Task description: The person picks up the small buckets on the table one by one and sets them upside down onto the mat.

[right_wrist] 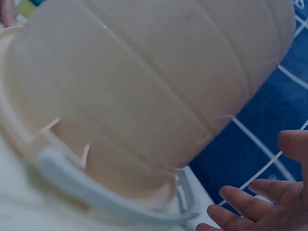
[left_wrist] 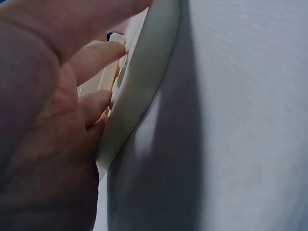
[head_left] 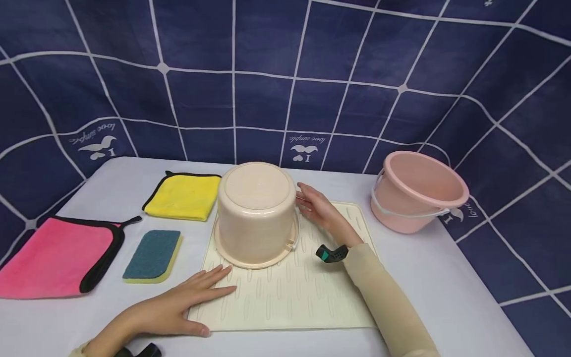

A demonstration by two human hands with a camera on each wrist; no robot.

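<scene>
A cream bucket [head_left: 256, 223] stands upside down on a ribbed cream mat [head_left: 308, 305]. Its white handle [right_wrist: 91, 190] lies low by the rim in the right wrist view. My left hand [head_left: 178, 302] lies at the mat's front left corner, fingers spread and straight on the mat, fingertips just short of the bucket's rim. In the left wrist view those fingers [left_wrist: 98, 57] reach over the mat's edge [left_wrist: 144, 77]. To the right of the bucket is my right hand [head_left: 323, 210], its fingers relaxed and holding nothing; the right wrist view shows a gap between them and the bucket.
A pink bucket [head_left: 421, 186] stands upright at the right. On the left lie a yellow cloth [head_left: 183, 196], a pink cloth [head_left: 58, 258] with black edging, and a green-and-yellow sponge [head_left: 152, 255]. A dark blue, white-lined curtain [head_left: 263, 99] hangs behind the white tabletop [head_left: 428, 287].
</scene>
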